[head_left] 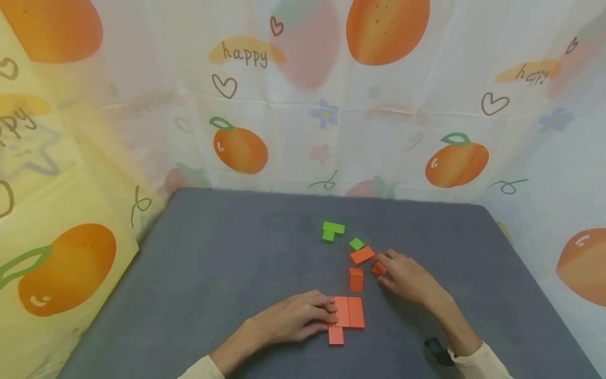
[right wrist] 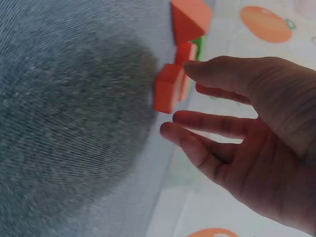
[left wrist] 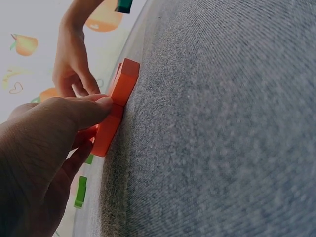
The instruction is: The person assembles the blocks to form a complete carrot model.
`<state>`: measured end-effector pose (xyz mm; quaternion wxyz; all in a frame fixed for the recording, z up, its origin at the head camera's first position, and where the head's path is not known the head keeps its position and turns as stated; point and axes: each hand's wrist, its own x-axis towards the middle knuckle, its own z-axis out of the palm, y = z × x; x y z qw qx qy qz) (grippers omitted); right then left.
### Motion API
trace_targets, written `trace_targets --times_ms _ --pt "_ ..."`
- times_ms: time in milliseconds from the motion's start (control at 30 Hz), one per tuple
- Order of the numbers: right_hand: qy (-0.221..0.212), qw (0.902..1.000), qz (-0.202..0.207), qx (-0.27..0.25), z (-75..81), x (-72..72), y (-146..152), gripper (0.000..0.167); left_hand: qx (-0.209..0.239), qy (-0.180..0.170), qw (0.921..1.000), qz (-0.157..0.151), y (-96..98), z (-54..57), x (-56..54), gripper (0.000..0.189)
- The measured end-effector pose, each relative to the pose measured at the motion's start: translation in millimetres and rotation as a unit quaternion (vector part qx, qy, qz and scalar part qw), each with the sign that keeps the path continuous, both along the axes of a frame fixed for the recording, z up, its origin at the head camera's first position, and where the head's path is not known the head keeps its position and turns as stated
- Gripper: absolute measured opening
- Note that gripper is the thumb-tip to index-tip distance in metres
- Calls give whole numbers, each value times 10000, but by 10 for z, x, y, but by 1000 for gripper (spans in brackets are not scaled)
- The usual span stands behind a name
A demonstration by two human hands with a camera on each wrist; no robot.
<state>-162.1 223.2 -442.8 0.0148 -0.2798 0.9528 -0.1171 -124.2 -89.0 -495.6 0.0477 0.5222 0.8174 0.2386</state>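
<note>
My left hand (head_left: 300,316) rests at the left end of a flat group of orange blocks (head_left: 349,312), its fingertips over the edge. In the left wrist view, the thumb presses the side of an orange block (left wrist: 109,128), with other fingers behind. A small orange square block (head_left: 336,336) sits at the group's near side. My right hand (head_left: 409,276) is around a small orange block (right wrist: 168,89), its thumb and fingers spread on either side of it. An orange rectangular block (head_left: 362,255) and an orange wedge-topped block (head_left: 356,279) lie just left of that hand.
Farther back on the grey cloth-covered table (head_left: 236,252) lie a green T-like pair of blocks (head_left: 333,228) and a small green block (head_left: 356,243). A fruit-printed curtain (head_left: 293,116) hangs behind. A dark band (head_left: 437,351) is by the right sleeve.
</note>
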Motion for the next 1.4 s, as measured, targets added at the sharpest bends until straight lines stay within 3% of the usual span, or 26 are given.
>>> trace_targets --times_ms 100,267,633,767,900,1167,1400 --pt "347 9994 93 23 -69 -28 -18 25 -25 8 10000 -2 4 -11 -2 28" --pt "549 9984 87 69 -143 -55 -25 20 -54 53 10000 -2 1 -18 1 28" --pt "967 9952 22 147 17 119 16 23 8 49 10000 81 9 9 11 29" --pt "918 9955 223 -61 86 247 13 25 55 -30 9998 166 19 12 18 40" --pt "841 9944 599 -243 120 376 -11 27 169 107 9995 252 34 0 38 49" --pt "697 9898 1159 -443 97 579 -101 27 245 428 9980 386 79 18 63 44" --pt "165 9819 1822 -492 -11 704 -243 24 157 497 9979 380 99 39 58 44"
